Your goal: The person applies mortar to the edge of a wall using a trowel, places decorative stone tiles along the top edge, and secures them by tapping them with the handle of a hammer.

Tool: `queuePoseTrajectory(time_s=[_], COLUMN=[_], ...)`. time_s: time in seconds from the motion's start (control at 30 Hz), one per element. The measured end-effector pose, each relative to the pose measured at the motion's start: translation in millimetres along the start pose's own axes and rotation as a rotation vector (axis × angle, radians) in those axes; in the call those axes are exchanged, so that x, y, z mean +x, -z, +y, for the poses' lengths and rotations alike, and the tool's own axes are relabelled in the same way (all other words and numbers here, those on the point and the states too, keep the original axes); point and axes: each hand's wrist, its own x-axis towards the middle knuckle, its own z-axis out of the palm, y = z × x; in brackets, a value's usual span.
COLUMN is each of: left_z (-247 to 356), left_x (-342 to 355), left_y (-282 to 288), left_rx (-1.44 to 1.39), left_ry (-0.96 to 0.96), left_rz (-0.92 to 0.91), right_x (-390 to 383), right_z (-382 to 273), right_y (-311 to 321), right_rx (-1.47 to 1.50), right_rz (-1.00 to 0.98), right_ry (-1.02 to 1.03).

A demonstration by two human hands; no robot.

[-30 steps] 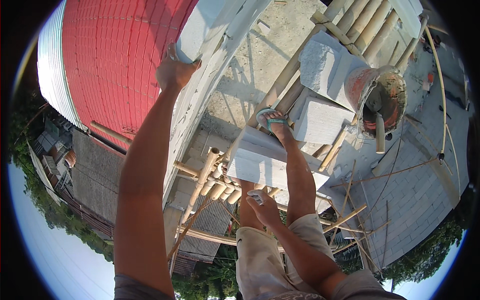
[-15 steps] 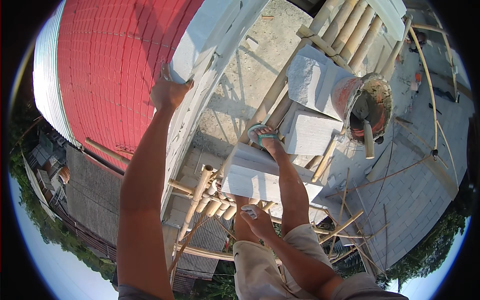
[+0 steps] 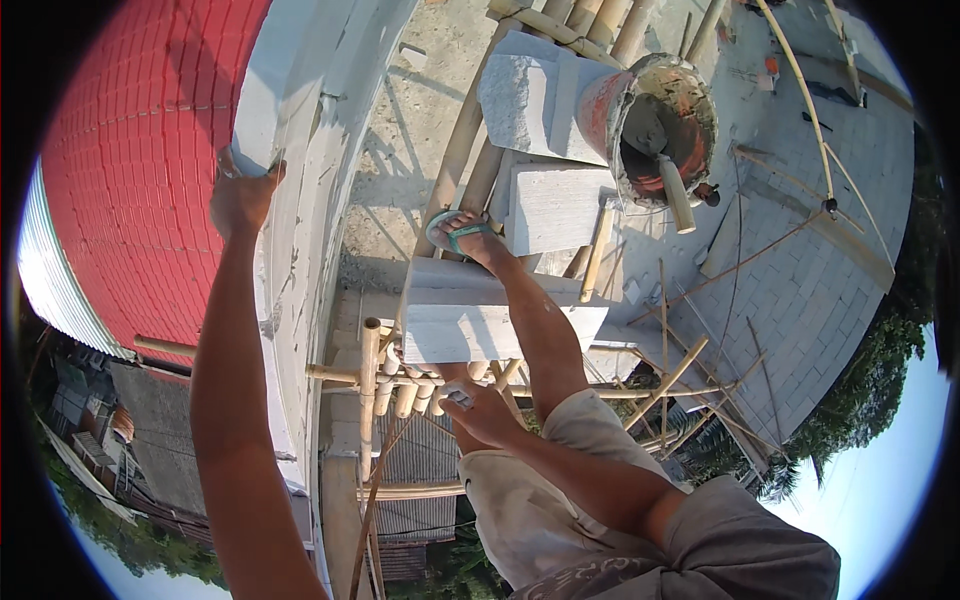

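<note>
Steadying the white block point(image 3: 260, 120), seemingly | left hand point(image 3: 245, 195) spans its near end, thumb and fingers on either side | right hand point(image 3: 482, 412) curled, contents unclear | block just beyond left hand, atop wall point(image 3: 300, 215) | next move probably calls for even left-hand pressure

Bamboo scaffold poles point(image 3: 600, 248) carry pale blocks point(image 3: 500, 334) — one rough and broken-edged.

We have tiled roof point(image 3: 150, 150) far left, wall point(image 3: 312, 170) right of it, top block point(image 3: 262, 105) on the wall's roof-side edge. Right of wall: floor point(image 3: 408, 115), then bamboo scaffold point(image 3: 370, 400). On the scaffold we get near block point(image 3: 470, 333), middle block point(image 3: 560, 207) beyond, far block point(image 3: 520, 95) behind that. Bucket point(image 3: 598, 110) just right of far block, trowel point(image 3: 676, 192) in it.
</note>
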Motion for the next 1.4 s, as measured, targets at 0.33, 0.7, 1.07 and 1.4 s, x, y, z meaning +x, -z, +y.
queuePoseTrajectory(time_s=[0.33,0.7,1.07,1.4], left_z=[-76,-102,-118,-109], left_x=[-3,-21,-14,-23], left_y=[-7,-21,-39,-58], left_rx=[-0.509,-0.690,-0.718,-0.849], left_ry=[-0.118,0.050,-0.096,-0.032], left_rz=[-0.112,-0.238,-0.154,-0.100], right_x=[67,190,215,104], right_z=[-23,221,216,128], right_y=[151,304,273,226], right_rx=[0.472,0.053,-0.010,-0.290], right_rz=[0.493,0.666,0.673,0.827], right_ry=[-0.012,-0.320,-0.141,0.216])
